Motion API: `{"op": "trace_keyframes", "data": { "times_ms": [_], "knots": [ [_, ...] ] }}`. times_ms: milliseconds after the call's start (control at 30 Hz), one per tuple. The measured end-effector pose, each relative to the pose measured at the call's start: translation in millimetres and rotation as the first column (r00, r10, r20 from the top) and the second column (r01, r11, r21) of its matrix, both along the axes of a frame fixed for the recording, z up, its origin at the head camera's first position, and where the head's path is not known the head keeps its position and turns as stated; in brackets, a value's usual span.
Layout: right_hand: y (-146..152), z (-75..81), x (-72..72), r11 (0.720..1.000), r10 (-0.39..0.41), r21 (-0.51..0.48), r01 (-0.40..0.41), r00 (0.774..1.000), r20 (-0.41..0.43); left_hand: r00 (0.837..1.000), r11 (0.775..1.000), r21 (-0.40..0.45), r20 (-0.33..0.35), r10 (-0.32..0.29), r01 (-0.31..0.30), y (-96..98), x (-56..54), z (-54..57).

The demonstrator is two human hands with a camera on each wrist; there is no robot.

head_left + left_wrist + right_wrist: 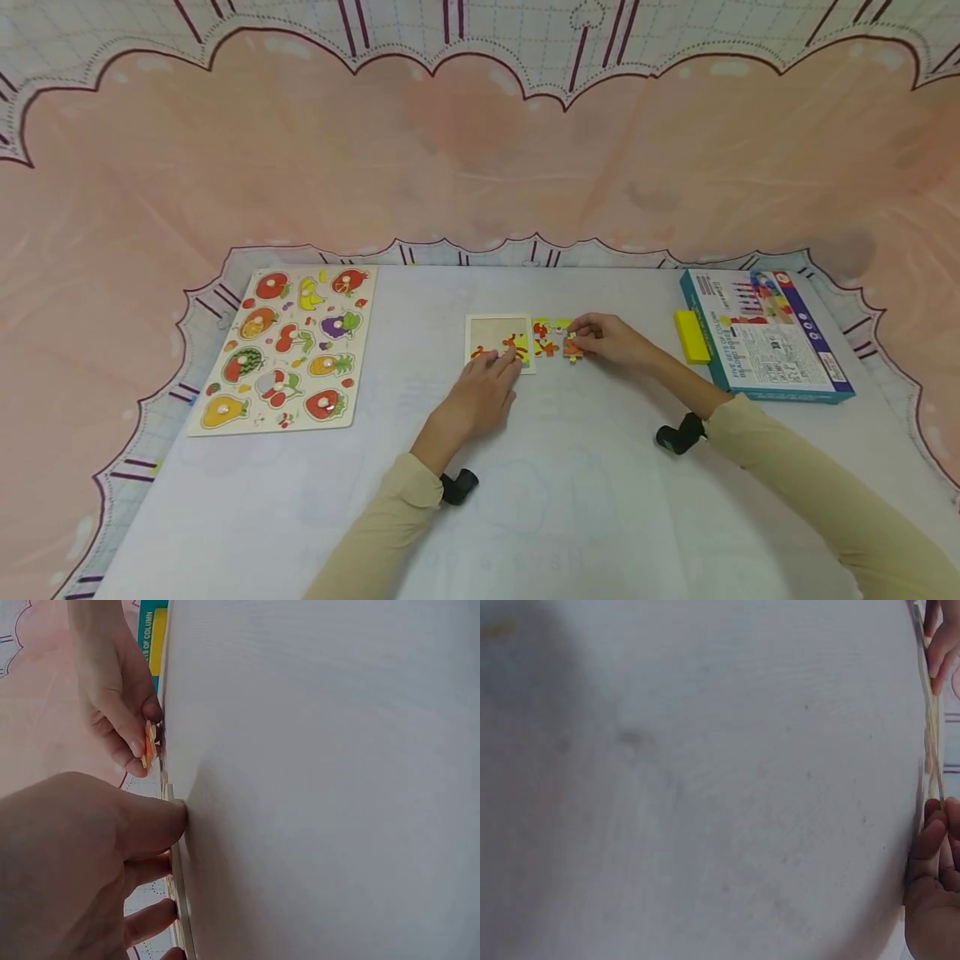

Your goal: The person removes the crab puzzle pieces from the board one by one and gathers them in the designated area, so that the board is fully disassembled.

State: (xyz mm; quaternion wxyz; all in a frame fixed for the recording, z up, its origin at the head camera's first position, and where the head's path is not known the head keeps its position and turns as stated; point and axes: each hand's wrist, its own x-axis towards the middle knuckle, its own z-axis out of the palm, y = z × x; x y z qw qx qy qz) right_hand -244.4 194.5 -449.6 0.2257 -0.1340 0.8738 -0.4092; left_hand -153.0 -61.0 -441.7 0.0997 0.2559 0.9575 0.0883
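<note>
A small square puzzle tray lies at the middle of the table, with a few coloured jigsaw pieces in its lower part. My left hand rests on the tray's near side, fingers extended over it and hiding some of the pieces. In the left wrist view, its thumb touches the tray's edge. Just right of the tray lie several yellow and red jigsaw pieces. Over their right end my right hand pinches an orange jigsaw piece, which looks tilted up in the left wrist view.
A fruit peg board lies at the left of the white table. To the right is a teal-edged box, with a yellow block against its left side. A patterned cloth hangs behind the table.
</note>
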Motion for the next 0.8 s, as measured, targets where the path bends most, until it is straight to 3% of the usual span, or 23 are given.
{"op": "trace_keyframes", "data": {
  "times_ms": [300,433,633,800],
  "knots": [
    [-7.2,0.2,-1.0,0.999,0.026,0.028,-0.025,0.999,-0.042,1.0,1.0,0.0,-0.028,-0.004,0.004,-0.3,0.8,-0.6],
    [-11.8,2.5,-0.6,0.995,0.038,0.091,-0.029,0.994,-0.104,1.0,1.0,-0.006,-0.024,-0.004,0.003,-0.5,0.7,-1.8],
    [-17.0,2.5,-0.1,0.977,0.124,0.202,-0.074,0.96,-0.25,1.0,1.0,-0.01,-0.015,-0.008,0.007,-1.0,0.3,-5.8],
    [-17.5,0.5,0.9,0.969,0.17,0.223,-0.105,0.941,-0.292,1.0,0.999,-0.03,-0.017,-0.019,0.019,-1.1,-0.9,-8.3]
  ]
}}
